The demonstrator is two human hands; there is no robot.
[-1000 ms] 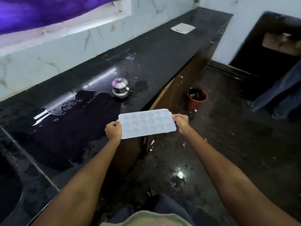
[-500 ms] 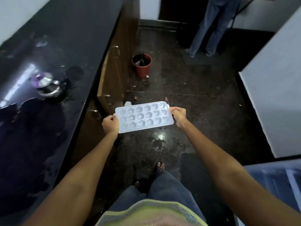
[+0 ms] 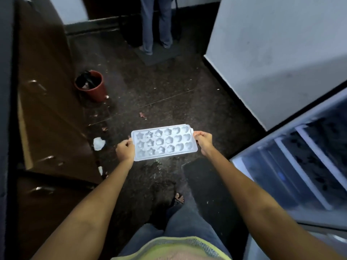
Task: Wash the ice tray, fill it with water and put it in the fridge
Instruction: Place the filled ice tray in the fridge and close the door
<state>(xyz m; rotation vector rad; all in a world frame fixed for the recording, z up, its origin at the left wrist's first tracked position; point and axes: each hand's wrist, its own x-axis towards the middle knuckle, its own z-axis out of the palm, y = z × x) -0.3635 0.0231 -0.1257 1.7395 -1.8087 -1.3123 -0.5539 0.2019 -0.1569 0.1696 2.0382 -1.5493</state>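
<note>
Since the earlier frame our view has swung right: the counter has left the picture and the open fridge (image 3: 308, 166) now shows at right. We hold the ice tray (image 3: 164, 142) level over the dark floor (image 3: 169, 94), left hand (image 3: 125, 152) gripping its left end, right hand (image 3: 204, 141) gripping its right end. Its star and shell cells face up. A red bucket (image 3: 94, 87) stands beside the cabinets (image 3: 47, 109). Another person's legs (image 3: 156, 25) stand far ahead.

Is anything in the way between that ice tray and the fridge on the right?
Nothing visible. Left hand and right hand hold the ice tray level over bare floor; the fridge stands open beside the right arm, its door shelves showing.
</note>
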